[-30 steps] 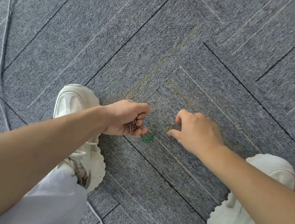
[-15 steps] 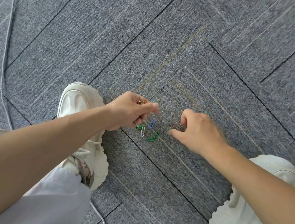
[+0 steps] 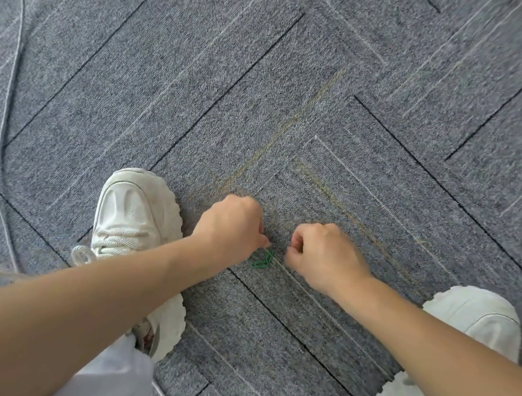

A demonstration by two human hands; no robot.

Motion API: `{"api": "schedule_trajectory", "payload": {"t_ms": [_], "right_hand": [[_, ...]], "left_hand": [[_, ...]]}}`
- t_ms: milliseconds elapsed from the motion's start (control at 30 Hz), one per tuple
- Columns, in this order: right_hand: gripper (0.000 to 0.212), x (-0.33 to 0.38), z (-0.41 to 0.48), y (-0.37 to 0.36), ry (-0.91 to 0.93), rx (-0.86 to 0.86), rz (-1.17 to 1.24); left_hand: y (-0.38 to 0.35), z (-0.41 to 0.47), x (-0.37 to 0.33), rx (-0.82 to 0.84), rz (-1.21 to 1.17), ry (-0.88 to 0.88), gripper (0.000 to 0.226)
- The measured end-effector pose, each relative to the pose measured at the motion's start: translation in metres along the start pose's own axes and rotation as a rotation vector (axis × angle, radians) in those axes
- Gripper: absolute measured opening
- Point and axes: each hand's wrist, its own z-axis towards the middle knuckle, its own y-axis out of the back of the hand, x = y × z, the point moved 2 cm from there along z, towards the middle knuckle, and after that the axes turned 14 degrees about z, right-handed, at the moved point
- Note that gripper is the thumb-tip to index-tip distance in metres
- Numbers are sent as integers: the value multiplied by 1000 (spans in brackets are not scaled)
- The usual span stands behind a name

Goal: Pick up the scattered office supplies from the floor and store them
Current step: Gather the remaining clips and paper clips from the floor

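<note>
Two green paper clips (image 3: 262, 260) lie linked on the grey carpet between my hands. My left hand (image 3: 232, 227) is curled into a fist, back upward, its fingertips pressed to the carpet just above the green clips. The clips gathered in its palm are hidden by the fingers. My right hand (image 3: 320, 255) is also curled, thumb and forefinger pinched together just right of the green clips. No yellow clip shows on the carpet at its fingertips.
My left white shoe (image 3: 133, 219) stands just left of my left hand, and my right white shoe (image 3: 475, 321) sits at the lower right. A thin grey cable (image 3: 5, 115) runs down the far left of the carpet.
My left hand turned over and came down on the blue and white clips, which are now covered. My right hand closed and shifted left toward the green clips. The view moved slightly.
</note>
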Motion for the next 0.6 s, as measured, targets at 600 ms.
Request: {"api": "schedule_trajectory", "payload": {"t_ms": [600], "right_hand": [[12,8,9,29,-32,268,1600]], "left_hand": [[38,-6,33,389,-1288,-131,15]]}}
